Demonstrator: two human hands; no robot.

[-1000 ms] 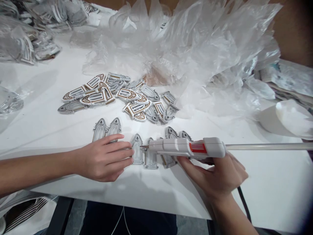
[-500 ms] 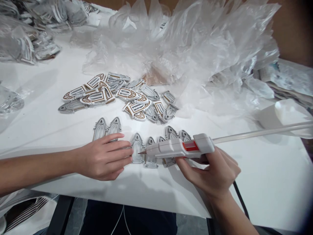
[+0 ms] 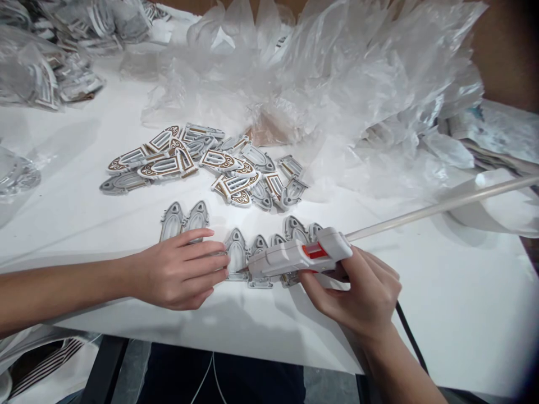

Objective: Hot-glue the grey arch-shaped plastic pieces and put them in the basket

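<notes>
My right hand (image 3: pixel 357 292) is closed around a white hot glue gun (image 3: pixel 290 259) with a red patch on its side. A long clear glue stick (image 3: pixel 438 207) sticks out of its back. The nozzle points down at the lower part of a grey arch-shaped piece (image 3: pixel 236 249), lying back side up. My left hand (image 3: pixel 181 270) lies flat with fingers stretched out, fingertips at that piece's left edge. It partly covers two more arch pieces (image 3: pixel 197 217). Several similar pieces (image 3: pixel 295 227) sit in a row to the right, partly hidden behind the glue gun.
A pile of white arch pieces with gold patterns (image 3: pixel 219 161) lies beyond my hands. Crumpled clear plastic bags (image 3: pixel 337 73) fill the back of the white table (image 3: pixel 455 314). Bagged pieces (image 3: pixel 76 73) lie at the back left. A black cord (image 3: pixel 410 336) runs below my right hand.
My right hand has moved slightly left and tilted the glue gun, so its nozzle sits lower on the arch piece and the glue stick's rear end is higher. My left hand stays put.
</notes>
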